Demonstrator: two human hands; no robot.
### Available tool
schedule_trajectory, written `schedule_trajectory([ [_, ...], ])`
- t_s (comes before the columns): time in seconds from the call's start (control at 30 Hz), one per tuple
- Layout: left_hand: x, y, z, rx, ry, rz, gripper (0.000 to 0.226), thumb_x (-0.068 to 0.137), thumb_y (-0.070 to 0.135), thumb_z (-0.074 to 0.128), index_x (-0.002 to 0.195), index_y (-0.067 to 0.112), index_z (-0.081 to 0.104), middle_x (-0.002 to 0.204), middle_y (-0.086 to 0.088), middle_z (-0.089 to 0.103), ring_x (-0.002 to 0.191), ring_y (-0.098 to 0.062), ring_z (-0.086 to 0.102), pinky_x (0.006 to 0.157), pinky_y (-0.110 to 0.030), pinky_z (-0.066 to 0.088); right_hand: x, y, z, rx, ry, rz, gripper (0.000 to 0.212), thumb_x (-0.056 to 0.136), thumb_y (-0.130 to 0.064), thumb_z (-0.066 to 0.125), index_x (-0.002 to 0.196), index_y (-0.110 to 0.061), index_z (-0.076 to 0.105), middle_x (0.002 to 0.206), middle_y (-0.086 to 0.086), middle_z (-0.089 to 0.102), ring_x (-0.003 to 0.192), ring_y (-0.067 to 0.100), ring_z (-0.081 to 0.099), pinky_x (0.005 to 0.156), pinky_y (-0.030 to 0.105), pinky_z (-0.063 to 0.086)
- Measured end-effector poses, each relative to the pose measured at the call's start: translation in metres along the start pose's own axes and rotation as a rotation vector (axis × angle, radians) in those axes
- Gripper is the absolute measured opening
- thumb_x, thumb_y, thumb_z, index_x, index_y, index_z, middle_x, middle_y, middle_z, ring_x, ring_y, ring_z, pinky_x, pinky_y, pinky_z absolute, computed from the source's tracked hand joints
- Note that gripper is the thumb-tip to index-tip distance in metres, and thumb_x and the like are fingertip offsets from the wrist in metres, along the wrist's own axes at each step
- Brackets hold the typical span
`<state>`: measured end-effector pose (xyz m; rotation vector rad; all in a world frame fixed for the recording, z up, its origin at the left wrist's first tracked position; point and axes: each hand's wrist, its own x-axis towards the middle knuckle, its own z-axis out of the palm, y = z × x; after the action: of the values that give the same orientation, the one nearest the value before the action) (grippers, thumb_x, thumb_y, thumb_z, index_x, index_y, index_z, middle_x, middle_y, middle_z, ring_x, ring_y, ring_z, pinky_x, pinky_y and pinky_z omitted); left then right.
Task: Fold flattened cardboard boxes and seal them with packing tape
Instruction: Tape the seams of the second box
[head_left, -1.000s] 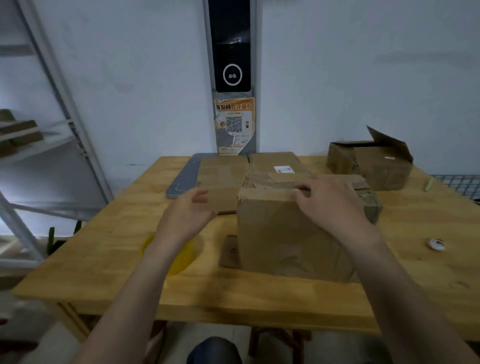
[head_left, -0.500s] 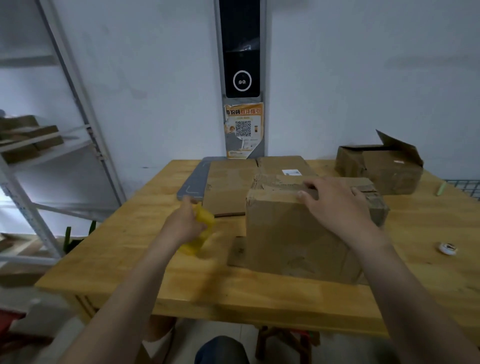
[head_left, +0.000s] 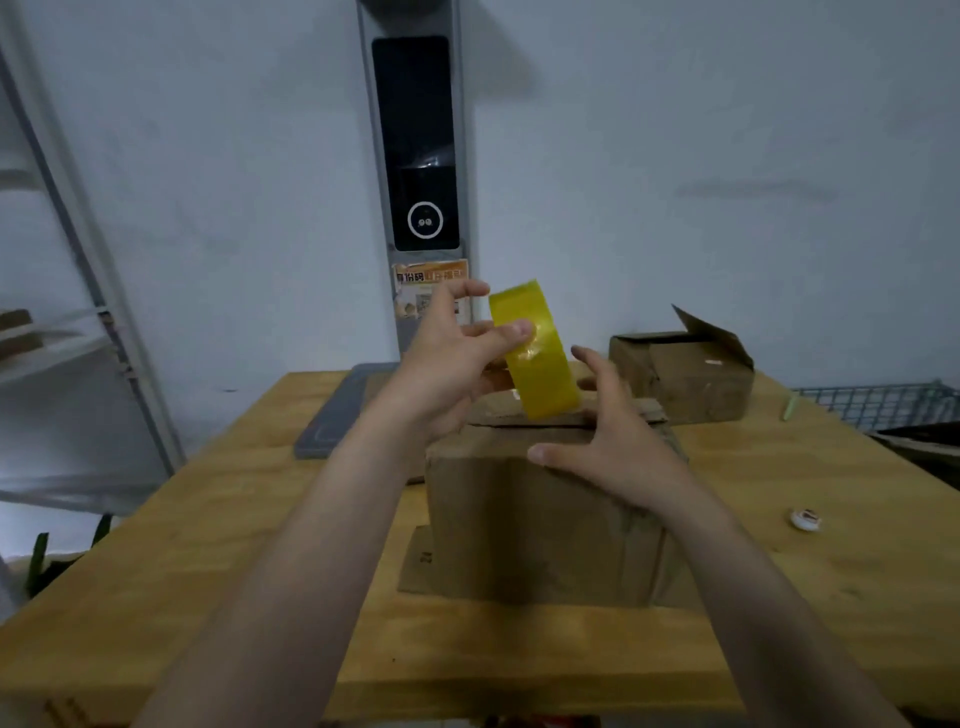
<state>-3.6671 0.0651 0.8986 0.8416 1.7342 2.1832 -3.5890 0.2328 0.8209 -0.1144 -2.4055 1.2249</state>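
A folded brown cardboard box (head_left: 524, 525) stands in the middle of the wooden table (head_left: 208, 571), its top flaps closed. My left hand (head_left: 452, 358) holds a roll of yellow packing tape (head_left: 535, 353) up above the box's far edge, thumb pressed on the roll's outer face. My right hand (head_left: 608, 441) hovers spread over the box's top right, fingers straight, right beside the roll and holding nothing. Flattened cardboard lies behind the box, mostly hidden by my hands.
A second box (head_left: 685, 374) with an open flap sits at the back right. A grey flat pad (head_left: 332, 421) lies at the back left. A small round white object (head_left: 805, 519) rests on the right. A wire rack (head_left: 883, 405) borders the right, metal shelving (head_left: 78, 322) the left.
My left hand has picked the yellow tape roll off the table and raised it above the box. My right hand has lifted off the box's top toward the roll.
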Motion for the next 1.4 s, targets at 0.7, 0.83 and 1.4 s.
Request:
schedule_trajectory([
  [0.7,0.012,-0.066,-0.039,0.224,0.218,-0.228,0.034,0.111,0.024,0.041,0.133,0.008,0.062,0.128,-0.015,0.063,0.126,-0.026,0.059,0.108,-0.034,0.047,0.027,-0.023,-0.002,-0.014,0.189,-0.107,0.042,0.093,-0.035,0.071,0.126,-0.039,0.045,0.105,-0.027,0.050,0.095,-0.002,0.053,0.065,0.008,0.041],
  [0.83,0.016,-0.067,-0.035,0.194,0.235,-0.236,0.034,0.109,0.041,0.040,0.114,0.018,0.064,0.128,-0.011,0.064,0.125,-0.024,0.059,0.109,-0.037,0.047,0.049,-0.048,-0.020,-0.169,0.107,-0.100,0.051,0.092,-0.046,0.069,0.139,-0.037,0.051,0.134,-0.012,0.052,0.116,0.011,0.050,0.083,0.027,0.046],
  [1.4,0.015,-0.063,-0.029,0.291,0.310,-0.236,0.041,0.103,0.045,0.054,0.090,0.011,0.071,0.104,-0.016,0.074,0.106,-0.031,0.069,0.100,-0.051,0.053,0.044,0.001,0.010,0.073,0.233,-0.032,0.069,0.095,-0.013,0.070,0.152,-0.032,0.038,0.145,-0.016,0.044,0.133,0.006,0.044,0.102,0.017,0.039],
])
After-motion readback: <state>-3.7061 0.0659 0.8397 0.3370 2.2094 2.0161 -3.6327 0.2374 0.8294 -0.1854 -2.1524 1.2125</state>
